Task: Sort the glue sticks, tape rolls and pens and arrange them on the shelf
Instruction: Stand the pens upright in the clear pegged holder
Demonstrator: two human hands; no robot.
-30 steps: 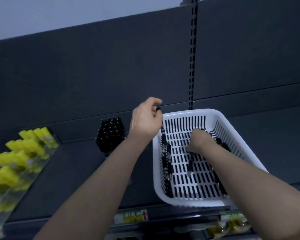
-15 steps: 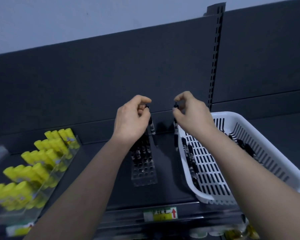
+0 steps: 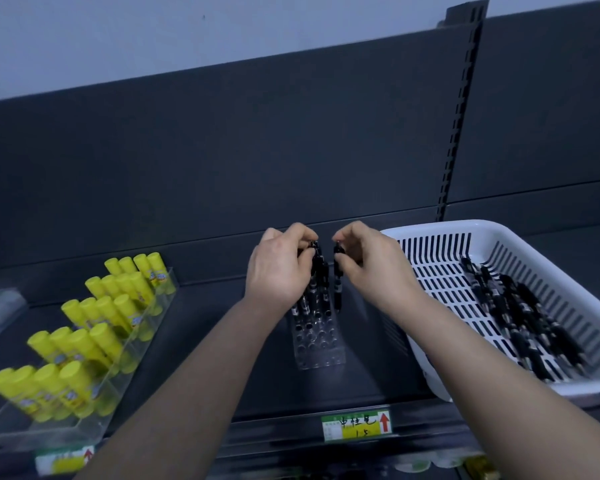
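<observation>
A clear acrylic pen holder (image 3: 321, 344) stands on the dark shelf (image 3: 194, 327), with several black pens upright in its far rows. My left hand (image 3: 278, 268) pinches the top of a black pen (image 3: 314, 271) above those rows. My right hand (image 3: 371, 265) pinches another black pen (image 3: 337, 282) upright over the holder's right side. A white slatted basket (image 3: 440, 289) on the right holds several loose black pens (image 3: 520, 317). Yellow glue sticks (image 3: 94, 320) stand in a clear tray (image 3: 66, 427) on the left.
A green and yellow price label (image 3: 355, 424) with a red arrow sits on the shelf's front edge below the holder. Another label (image 3: 63, 460) is under the glue tray. A clear box edge (image 3: 0, 306) shows at far left. The slotted upright (image 3: 459, 112) rises behind the basket.
My right hand lifted a pen out of the basket and moved left to the holder. My left hand carried its pen left and down over the holder. The view shifted left.
</observation>
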